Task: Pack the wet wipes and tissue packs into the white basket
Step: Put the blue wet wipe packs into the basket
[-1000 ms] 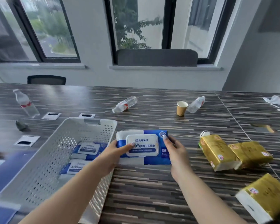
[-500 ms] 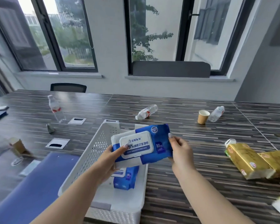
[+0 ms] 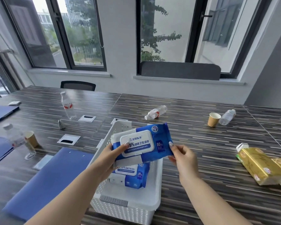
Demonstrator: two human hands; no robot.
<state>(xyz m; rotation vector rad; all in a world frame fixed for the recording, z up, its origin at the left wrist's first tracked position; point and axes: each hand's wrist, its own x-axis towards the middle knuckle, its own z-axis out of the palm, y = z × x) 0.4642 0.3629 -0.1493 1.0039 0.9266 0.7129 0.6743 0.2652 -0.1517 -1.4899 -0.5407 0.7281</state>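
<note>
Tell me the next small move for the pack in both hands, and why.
Probably lower it straight down and let go. The wet wipes pack, gripped by the left hand and right hand, hangs above the white basket, where another blue pack already lies flat.

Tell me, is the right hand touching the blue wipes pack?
Touching. The head view shows the right hand pinching the right edge of the blue wipes pack, with a fingertip lying on its front.

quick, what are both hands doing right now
left hand: holding the wet wipes pack
right hand: pinching the same pack's right edge
</note>
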